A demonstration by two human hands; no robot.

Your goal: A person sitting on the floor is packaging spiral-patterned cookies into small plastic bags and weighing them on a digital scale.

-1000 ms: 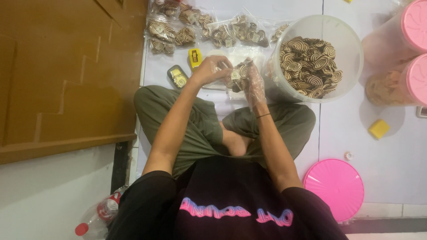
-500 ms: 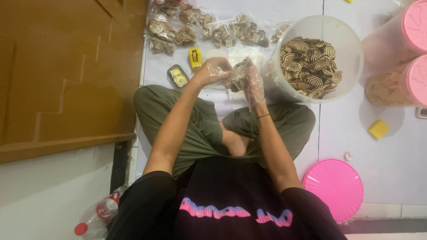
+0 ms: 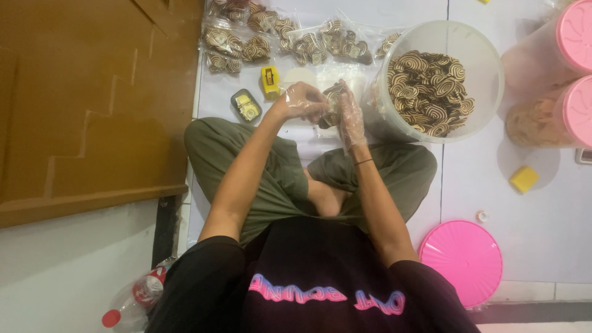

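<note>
Beside the large clear plastic tub of swirl-patterned cookies [image 3: 431, 86], the gloved left hand [image 3: 302, 102] and gloved right hand [image 3: 350, 114] are both gripping a small clear cookie-filled bag [image 3: 332, 105], steadying it above the lap.

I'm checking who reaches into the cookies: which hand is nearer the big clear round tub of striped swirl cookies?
Right. The right hand is just beside the clear round tub, near its wall. The left hand is farther away, on the far side of the right hand.

A pink lid [image 3: 461, 260], yellow block [image 3: 524, 179] and capped plastic bottle [image 3: 132, 299] lie on the floor.
</note>
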